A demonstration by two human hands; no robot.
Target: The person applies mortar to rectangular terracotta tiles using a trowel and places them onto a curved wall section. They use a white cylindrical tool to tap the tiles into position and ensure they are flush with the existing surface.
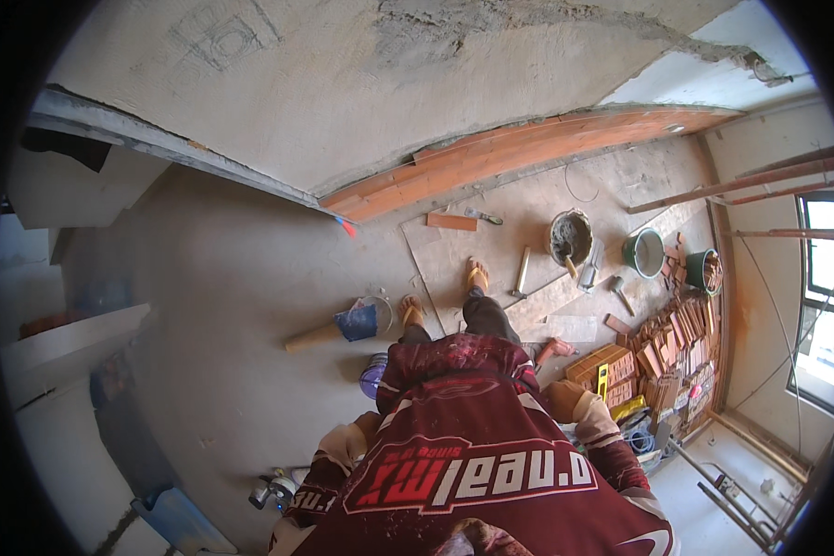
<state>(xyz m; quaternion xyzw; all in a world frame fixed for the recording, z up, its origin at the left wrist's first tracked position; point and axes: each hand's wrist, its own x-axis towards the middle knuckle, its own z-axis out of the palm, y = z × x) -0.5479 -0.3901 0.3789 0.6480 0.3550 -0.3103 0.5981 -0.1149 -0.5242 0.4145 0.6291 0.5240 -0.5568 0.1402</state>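
Observation:
I stand upright, with both arms bent and held close to my sides. My left hand (pixel 369 426) is near my left hip, partly behind the dark red shirt, its fingers hidden. My right hand (pixel 563 398) rests by my right hip, and its fingers do not show either. No held object is visible at either hand. Beyond my right hand lie a reddish power tool (pixel 556 349) and stacked terracotta tiles (pixel 612 371) with a yellow spirit level (pixel 602 381). Ahead of my feet are a hammer (pixel 521 274) and a bucket of grey mortar (pixel 571 237).
A row of terracotta tiles (pixel 528 148) runs along the wall base. A loose tile (pixel 451 221), a brick hammer (pixel 623 296), a green-rimmed bucket (pixel 644 253) and a bucket of tile pieces (pixel 704 271) stand ahead. At left are a blue bucket (pixel 360 322) and a purple bucket (pixel 372 376).

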